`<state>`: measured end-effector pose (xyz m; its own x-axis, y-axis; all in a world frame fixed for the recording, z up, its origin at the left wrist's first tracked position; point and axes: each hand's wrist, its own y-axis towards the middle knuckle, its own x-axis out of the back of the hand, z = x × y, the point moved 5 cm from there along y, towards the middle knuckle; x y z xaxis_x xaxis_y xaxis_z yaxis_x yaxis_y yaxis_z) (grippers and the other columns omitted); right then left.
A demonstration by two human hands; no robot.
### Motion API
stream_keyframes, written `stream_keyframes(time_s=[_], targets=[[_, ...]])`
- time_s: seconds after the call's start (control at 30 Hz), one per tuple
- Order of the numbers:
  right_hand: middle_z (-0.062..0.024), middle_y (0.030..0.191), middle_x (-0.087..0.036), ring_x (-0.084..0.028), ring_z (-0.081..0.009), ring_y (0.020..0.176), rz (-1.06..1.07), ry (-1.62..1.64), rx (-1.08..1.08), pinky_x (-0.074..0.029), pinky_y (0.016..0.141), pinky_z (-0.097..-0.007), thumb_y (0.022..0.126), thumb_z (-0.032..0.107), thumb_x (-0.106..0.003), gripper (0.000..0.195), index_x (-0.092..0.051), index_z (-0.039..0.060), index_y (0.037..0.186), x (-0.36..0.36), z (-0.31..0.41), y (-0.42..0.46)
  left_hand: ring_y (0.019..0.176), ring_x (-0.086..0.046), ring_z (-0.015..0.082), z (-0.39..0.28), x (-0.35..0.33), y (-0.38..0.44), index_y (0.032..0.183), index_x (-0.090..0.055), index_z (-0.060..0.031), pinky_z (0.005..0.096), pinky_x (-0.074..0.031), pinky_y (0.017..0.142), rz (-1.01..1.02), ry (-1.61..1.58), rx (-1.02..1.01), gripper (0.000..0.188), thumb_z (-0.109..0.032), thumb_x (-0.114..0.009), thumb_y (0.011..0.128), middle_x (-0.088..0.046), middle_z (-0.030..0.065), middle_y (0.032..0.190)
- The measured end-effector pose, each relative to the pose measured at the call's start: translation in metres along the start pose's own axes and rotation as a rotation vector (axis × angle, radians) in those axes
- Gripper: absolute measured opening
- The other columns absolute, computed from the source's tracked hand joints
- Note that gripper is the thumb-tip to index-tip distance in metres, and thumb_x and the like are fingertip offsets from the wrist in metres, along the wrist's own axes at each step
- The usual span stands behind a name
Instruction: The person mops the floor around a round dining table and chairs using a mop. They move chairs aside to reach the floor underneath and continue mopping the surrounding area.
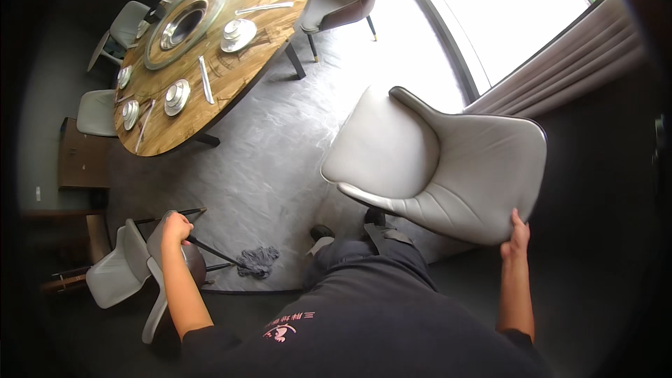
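Note:
My right hand [517, 236] grips the edge of the backrest of a grey upholstered armchair [386, 149], its thumb along the front face and the other fingers hidden behind. The chair's seat points toward the window, and its legs are out of sight. At the left, my left hand [177, 227] is closed around the dark handle of a mop [212, 248]. The grey string mop head [257, 262] rests on the floor, left of my shoes. Just beneath my left hand stand grey chairs [118, 268] close together, partly covered by my forearm.
A round wooden dining table [241, 76] with a round central turntable bears stacked dishes [239, 35] and wrapped utensils [206, 80]. Another armchair [336, 2] stands beside it. A brown cabinet [84, 157] is at the left. Curtains [567, 63] hang by the bright window.

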<state>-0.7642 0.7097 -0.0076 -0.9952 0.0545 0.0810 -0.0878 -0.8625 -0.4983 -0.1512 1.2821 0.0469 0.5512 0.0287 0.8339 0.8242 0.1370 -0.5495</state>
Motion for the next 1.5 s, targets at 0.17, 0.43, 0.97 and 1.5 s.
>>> stream_keyframes(time_s=[0.17, 0.43, 0.97, 1.5], targets=[[-0.0152, 0.121, -0.056, -0.056, -0.0252, 0.107, 0.155, 0.132, 0.015, -0.045, 0.093, -0.0385, 0.085, 0.013, -0.067, 0.05, -0.046, -0.0027, 0.127, -0.166, -0.026, 0.016, 0.05, -0.065, 0.0253, 0.038, 0.007, -0.024, 0.084, -0.062, 0.0068, 0.0339, -0.053, 0.042, -0.015, -0.012, 0.017, 0.016, -0.006, -0.068, 0.078, -0.066, 0.0166, 0.075], [-0.0199, 0.112, -0.06, -0.057, -0.0287, 0.103, 0.302, 0.048, 0.215, -0.045, 0.089, -0.0366, 0.075, 0.012, -0.072, 0.059, -0.046, -0.004, 0.125, -0.414, -0.005, 0.029, 0.051, -0.064, 0.0211, 0.088, -0.003, -0.1, 0.071, -0.064, 0.0055, 0.035, -0.051, 0.053, 0.165, 0.276, 0.129, 0.024, -0.016, -0.076, 0.074, -0.065, 0.0125, 0.064], [-0.0163, 0.121, -0.052, -0.048, -0.0255, 0.114, 0.879, -0.118, 0.205, -0.037, 0.099, -0.0382, 0.079, 0.047, -0.069, 0.08, -0.036, 0.003, 0.137, -0.448, -0.023, 0.017, 0.091, -0.064, 0.0351, 0.02, 0.037, -0.164, 0.082, -0.071, -0.0028, 0.0419, -0.052, 0.08, 0.093, 0.855, -0.136, 0.026, -0.016, -0.074, 0.061, -0.067, 0.0199, 0.091], [-0.0182, 0.081, -0.063, -0.062, -0.0357, 0.084, 1.855, -0.14, 0.796, -0.049, 0.075, -0.0436, 0.078, 0.029, -0.071, 0.029, -0.058, 0.0041, 0.086, -0.336, -0.104, -0.329, 0.084, -0.062, 0.0363, -0.204, 0.122, -0.466, 0.12, -0.058, -0.0067, 0.039, -0.049, 0.068, 0.104, 0.89, -0.402, 0.034, -0.01, -0.062, 0.086, -0.062, 0.0193, 0.093]])
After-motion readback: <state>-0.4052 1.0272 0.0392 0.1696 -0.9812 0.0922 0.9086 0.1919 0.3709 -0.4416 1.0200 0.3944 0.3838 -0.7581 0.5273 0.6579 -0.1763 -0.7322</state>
